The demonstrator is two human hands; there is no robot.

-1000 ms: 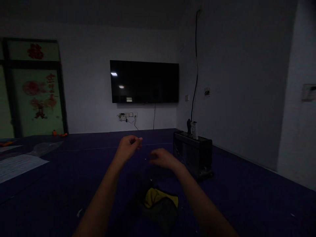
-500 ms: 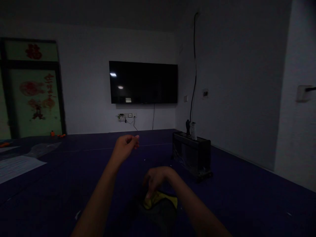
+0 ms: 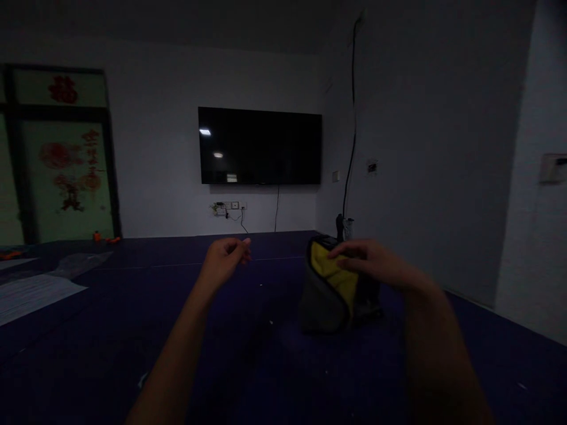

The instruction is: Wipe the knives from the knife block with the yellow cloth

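My right hand [image 3: 374,260] pinches the upper edge of a cloth [image 3: 325,301], grey on one side and yellow on the other, with a dark border. The cloth hangs from the fingers, its yellow side folded into view. Behind it stands a black box [image 3: 370,295], largely covered by the cloth and my hand. My left hand [image 3: 224,260] is raised to the left of the cloth, fingers curled in and thumb against them; nothing shows in it. The room is dim and details are hard to make out.
A dark bottle [image 3: 339,227] and a clear one [image 3: 349,229] show above the box. Paper sheets [image 3: 39,295] and clear plastic [image 3: 82,264] lie left on the dark blue surface [image 3: 177,295]. Small orange items [image 3: 97,236] sit farther back. A television [image 3: 261,147] hangs on the wall.
My right hand has lifted the cloth from low in front and carried it up and right, before the black box. My left hand has stayed nearly still.
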